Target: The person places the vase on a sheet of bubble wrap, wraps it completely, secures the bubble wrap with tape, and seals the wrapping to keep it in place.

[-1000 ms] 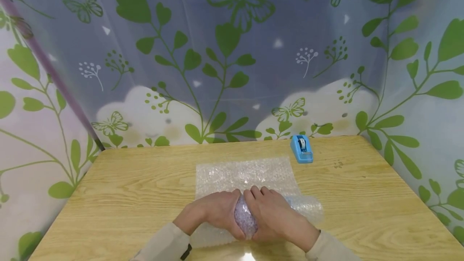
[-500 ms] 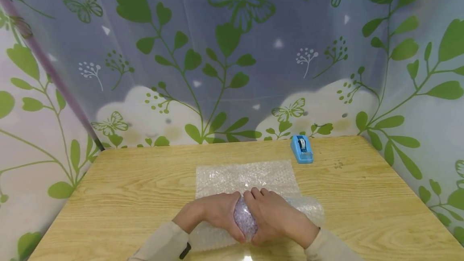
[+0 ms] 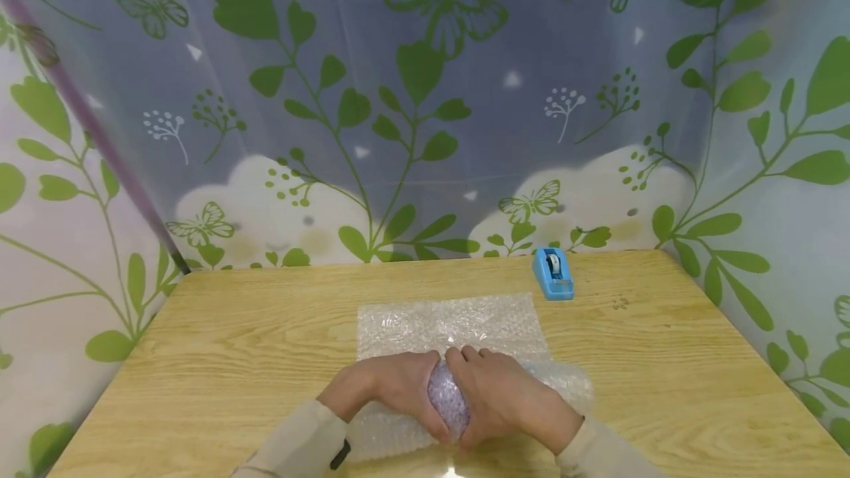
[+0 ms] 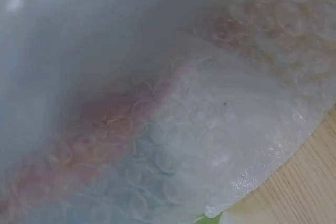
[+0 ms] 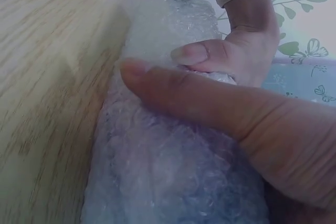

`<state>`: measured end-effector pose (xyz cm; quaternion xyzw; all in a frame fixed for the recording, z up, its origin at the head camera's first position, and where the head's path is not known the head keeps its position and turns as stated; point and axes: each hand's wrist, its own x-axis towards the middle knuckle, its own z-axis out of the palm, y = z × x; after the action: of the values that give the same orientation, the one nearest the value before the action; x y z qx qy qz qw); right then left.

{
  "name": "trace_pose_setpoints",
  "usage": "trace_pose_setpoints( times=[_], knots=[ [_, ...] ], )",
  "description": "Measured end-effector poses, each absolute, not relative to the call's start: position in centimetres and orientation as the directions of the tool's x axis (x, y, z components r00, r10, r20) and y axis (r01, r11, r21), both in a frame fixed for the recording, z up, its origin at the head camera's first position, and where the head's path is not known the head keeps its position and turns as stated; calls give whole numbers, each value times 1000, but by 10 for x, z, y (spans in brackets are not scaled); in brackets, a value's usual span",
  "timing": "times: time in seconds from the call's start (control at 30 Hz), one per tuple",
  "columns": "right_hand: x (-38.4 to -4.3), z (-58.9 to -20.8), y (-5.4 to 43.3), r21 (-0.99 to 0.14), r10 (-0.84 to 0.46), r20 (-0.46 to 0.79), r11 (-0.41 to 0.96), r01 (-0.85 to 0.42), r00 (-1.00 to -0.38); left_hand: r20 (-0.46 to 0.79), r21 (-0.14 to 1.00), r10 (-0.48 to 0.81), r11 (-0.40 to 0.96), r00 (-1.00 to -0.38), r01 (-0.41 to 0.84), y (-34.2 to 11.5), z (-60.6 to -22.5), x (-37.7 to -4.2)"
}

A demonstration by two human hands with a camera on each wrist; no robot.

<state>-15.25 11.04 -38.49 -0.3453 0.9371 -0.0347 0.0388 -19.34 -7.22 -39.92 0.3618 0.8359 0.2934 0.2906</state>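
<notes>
In the head view, both hands grip a roll of bubble wrap (image 3: 564,383) around a lilac thing (image 3: 448,398) showing between them. My left hand (image 3: 401,389) curls over its left part, my right hand (image 3: 496,393) over the part beside it. The free bubble wrap sheet (image 3: 451,324) lies flat on the table beyond the fingers. The right wrist view has both thumbs, the right thumb (image 5: 194,98) and left thumb (image 5: 202,55), pressing on the wrapped roll (image 5: 157,166). Blurred bubble wrap (image 4: 220,124) fills most of the left wrist view. The wrapped thing's kind is hidden by the layers.
A blue tape dispenser (image 3: 553,274) stands near the back edge of the wooden table (image 3: 265,330), right of the sheet. Patterned curtains (image 3: 425,131) with leaves and butterflies enclose the table at the back and both sides.
The sheet's far edge has slid slightly toward me since a second ago. Both hands keep their grip on the roll and have hardly moved.
</notes>
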Motion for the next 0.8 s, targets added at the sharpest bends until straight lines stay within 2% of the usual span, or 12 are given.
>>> trace_pose_setpoints(
  times=[0.17,0.3,0.57,0.7,0.8],
  knots=[
    [-154,-385,110,-96,-657,-41,752,-652,-752,-291,702,760,582,-581,411,-74,-398,-193],
    [-155,-385,109,-88,-669,-38,743,-664,-743,-274,632,739,620,-615,465,-74,-397,-191],
    [-157,-383,107,-87,-670,-64,742,-665,-739,-216,340,679,726,-701,598,-73,-397,-187],
    [-157,-382,105,-66,-667,-79,745,-664,-741,-167,225,673,738,-721,636,-74,-397,-183],
    [-157,-381,105,-57,-664,-82,748,-661,-744,-76,131,692,720,-717,681,-74,-396,-179]
  ],
)
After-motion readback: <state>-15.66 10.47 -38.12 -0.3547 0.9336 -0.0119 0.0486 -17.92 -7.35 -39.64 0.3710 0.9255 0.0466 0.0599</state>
